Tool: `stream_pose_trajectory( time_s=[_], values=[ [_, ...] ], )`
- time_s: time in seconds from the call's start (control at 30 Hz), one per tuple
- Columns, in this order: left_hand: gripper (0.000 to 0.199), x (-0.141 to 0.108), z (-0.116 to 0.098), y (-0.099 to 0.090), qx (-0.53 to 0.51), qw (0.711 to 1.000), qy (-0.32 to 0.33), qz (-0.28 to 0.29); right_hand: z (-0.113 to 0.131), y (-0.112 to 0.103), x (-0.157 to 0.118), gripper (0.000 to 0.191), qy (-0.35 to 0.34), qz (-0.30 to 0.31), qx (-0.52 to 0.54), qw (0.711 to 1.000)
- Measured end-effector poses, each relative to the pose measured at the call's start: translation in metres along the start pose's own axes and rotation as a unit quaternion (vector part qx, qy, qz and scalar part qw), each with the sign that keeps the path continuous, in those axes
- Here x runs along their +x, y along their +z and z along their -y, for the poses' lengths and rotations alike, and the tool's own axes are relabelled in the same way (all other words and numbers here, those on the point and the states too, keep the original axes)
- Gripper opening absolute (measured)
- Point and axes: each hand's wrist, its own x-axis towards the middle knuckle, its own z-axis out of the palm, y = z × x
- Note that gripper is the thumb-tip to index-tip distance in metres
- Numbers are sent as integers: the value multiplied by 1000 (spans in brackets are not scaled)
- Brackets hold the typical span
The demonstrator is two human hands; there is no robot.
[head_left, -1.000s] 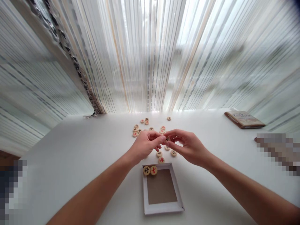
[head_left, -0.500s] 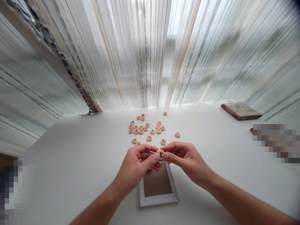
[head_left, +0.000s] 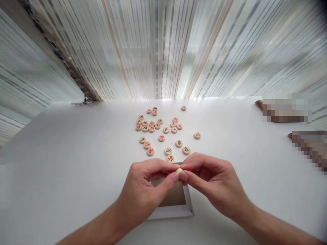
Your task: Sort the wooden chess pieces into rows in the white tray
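Between the fingertips of both hands is one round wooden piece [head_left: 179, 171], its edge turned toward me and its face not visible. My left hand [head_left: 150, 187] pinches it from the left, and my right hand [head_left: 212, 180] pinches it from the right. Below the hands lies a shallow white box [head_left: 173, 211] with a brown inside, partly covered by my left hand. Beyond the fingers, several round pieces with red or black characters lie scattered on the white table, the nearest a red-marked piece [head_left: 170, 158].
On the white table [head_left: 76, 163], a single red-marked piece [head_left: 197, 135] lies right of the group and a black-marked one [head_left: 184, 108] lies farther back. Two blurred brown objects sit at the right. A striped curtain [head_left: 143, 51] hangs behind the table.
The held piece has tilted, so its black character no longer shows. The view has shifted, and both hands look larger and cover the box's upper part. More pieces show beyond the fingers.
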Motion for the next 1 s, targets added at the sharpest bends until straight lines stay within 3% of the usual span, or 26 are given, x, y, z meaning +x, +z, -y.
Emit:
stream_pose_trajectory(
  time_s=[0.17,0.3,0.5,1.0],
  values=[
    [14,-1,1,-1,2,1000,-15,15,2,0,2,18,47,25,50,997],
    [18,-1,1,0,-82,994,-54,47,4,-2,3,14,91,44,98,990],
    [24,2,2,4,-165,982,-90,11,-2,-8,2,15,130,35,122,983],
    [29,1,1,5,-210,971,-110,7,0,-5,5,30,122,35,111,986]
  ],
)
